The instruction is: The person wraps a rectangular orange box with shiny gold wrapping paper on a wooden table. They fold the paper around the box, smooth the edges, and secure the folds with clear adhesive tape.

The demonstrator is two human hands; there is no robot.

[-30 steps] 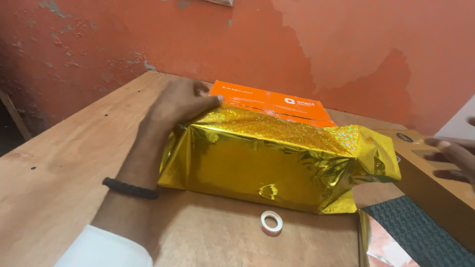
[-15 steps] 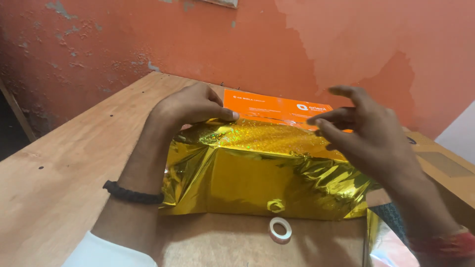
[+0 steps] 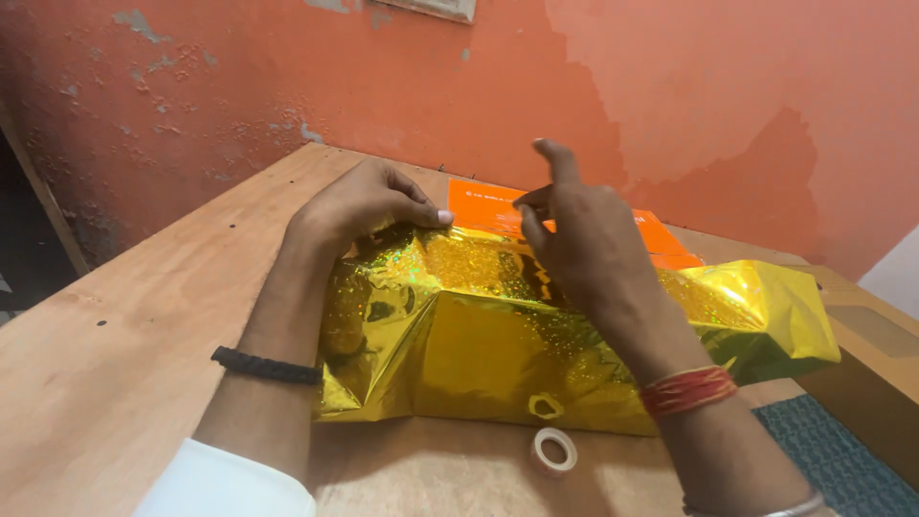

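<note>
Since half a second ago, the right hand (image 3: 584, 239) has lifted slightly over the middle of the parcel, its forefinger now pointing up while thumb and a finger pinch together; whether they hold anything cannot be told. The left hand (image 3: 369, 201) remains where it was, fingers curled and pressing the gold foil wrapping paper (image 3: 479, 345) down against the top edge of the orange box (image 3: 488, 206), grasping the fold there. Judging by this, the far flap is being held in place and the paper sits snugly over the near side, with the box's far strip still bare. The wrapped box lies in the middle of the counter (image 3: 124, 325), a plain plywood surface, its right end of foil loose and open. A small roll of clear tape (image 3: 554, 449) rests on the wood just in front of the parcel, apart from both hands. A dark textured mat (image 3: 833, 460) shows at lower right. Behind stands an orange wall (image 3: 287, 86) with flaking, patchy paint.
</note>
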